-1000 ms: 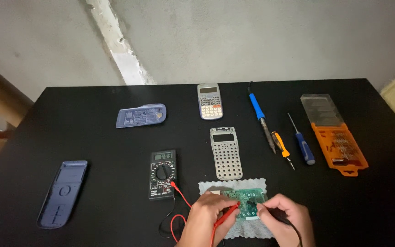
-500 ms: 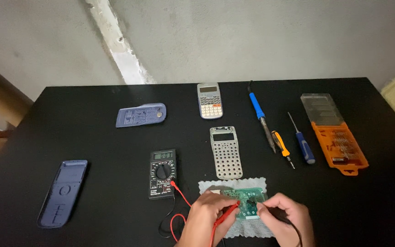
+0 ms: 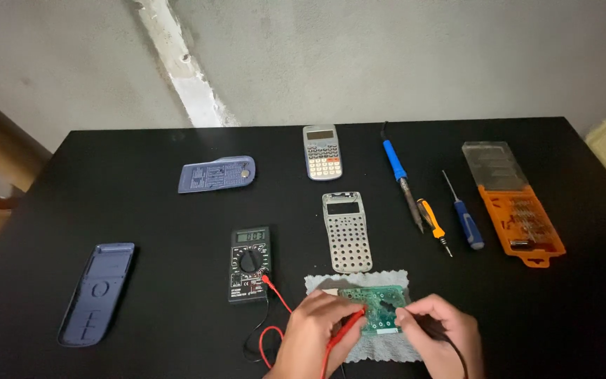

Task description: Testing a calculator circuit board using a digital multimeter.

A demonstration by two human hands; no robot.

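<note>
Currently, the green circuit board [image 3: 380,309] lies on a grey cloth [image 3: 359,281] at the near edge of the black table [image 3: 142,224]. The left hand [image 3: 313,333] pinches the red probe [image 3: 348,326] against the board; the right hand [image 3: 440,333] pinches the black probe, tip hidden. Red leads run to the multimeter [image 3: 250,264], just left. Disassembly appears complete: the keypad frame [image 3: 347,231] lies beyond, separate. Probing is under way; reassembly remains. Screwdrivers [image 3: 450,221] and a soldering iron [image 3: 401,175] lie far right.

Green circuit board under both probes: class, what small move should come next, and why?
Probably a glance at the multimeter. The left hand has the red probe on the green circuit board, the right hand presses the other side, and the display is lit.
</note>
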